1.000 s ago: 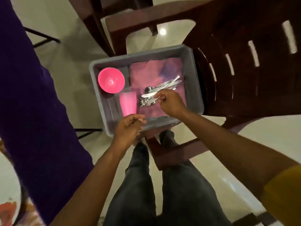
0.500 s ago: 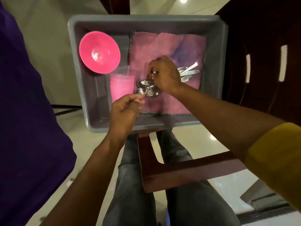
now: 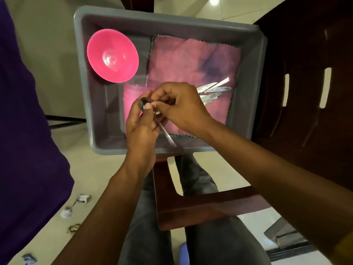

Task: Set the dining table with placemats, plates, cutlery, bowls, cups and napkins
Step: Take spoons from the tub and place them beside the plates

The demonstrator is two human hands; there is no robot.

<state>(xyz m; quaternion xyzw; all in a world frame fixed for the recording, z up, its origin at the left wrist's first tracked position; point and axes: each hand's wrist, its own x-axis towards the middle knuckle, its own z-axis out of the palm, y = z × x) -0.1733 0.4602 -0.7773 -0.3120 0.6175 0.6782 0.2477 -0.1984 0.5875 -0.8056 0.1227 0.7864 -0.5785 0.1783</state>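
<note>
Fingers of the left hand (image 3: 142,129) pinch the bowl end of a slim steel spoon (image 3: 162,129) over the grey plastic tub (image 3: 248,104), thumb on top, while its handle slants down toward the tub's near wall. Beside it and touching, the right hand (image 3: 181,106) curls its fingers closed near the same spoon's bowl; whether it grips that spoon or another piece I cannot tell, since the knuckles hide the tips.

Inside the tub, a pink-and-purple cloth napkin (image 3: 193,62) lines the right part of the floor, and the remaining steel cutlery (image 3: 214,90) lies on it just right of the hands. A glossy pink plastic bowl (image 3: 112,55) leans in the far left corner, and a translucent pink plastic cup (image 3: 131,104) sits near the left wall, partly behind the left hand.

Judging from this, the setting is at an early or middle stage: bowl, cup, napkin and most cutlery are not yet laid out. No table surface, placemats or plates show, so their state is unknown.
</note>
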